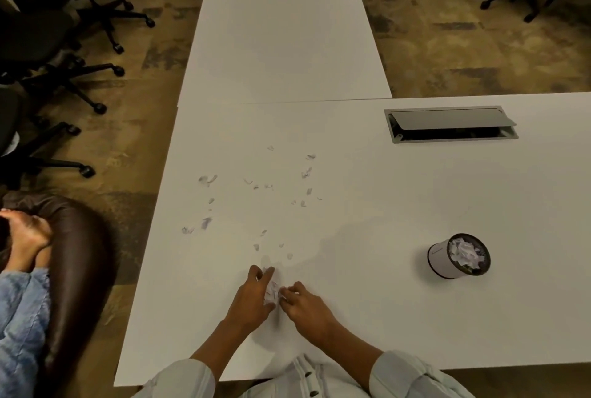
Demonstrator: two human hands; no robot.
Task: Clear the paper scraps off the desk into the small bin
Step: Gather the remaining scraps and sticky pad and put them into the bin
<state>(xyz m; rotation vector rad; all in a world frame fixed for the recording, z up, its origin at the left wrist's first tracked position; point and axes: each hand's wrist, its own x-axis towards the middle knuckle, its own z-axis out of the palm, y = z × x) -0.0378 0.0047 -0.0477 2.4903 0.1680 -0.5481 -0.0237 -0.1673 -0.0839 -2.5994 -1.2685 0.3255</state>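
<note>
While loose paper scraps (256,193) dot the desk (367,193), I see left hand (252,297) and right hand (303,303) pinching a gathered clump (272,291); bin (459,256) well right.

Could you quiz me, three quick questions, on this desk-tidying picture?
1. True or false: the small bin already holds paper.
2. Which side of the hands is the bin on: A left, B right?
3. What lies between the left hand and right hand?

Key: 1 true. 2 B. 3 a gathered pile of paper scraps; more loose scraps lie farther out on the desk.
</note>
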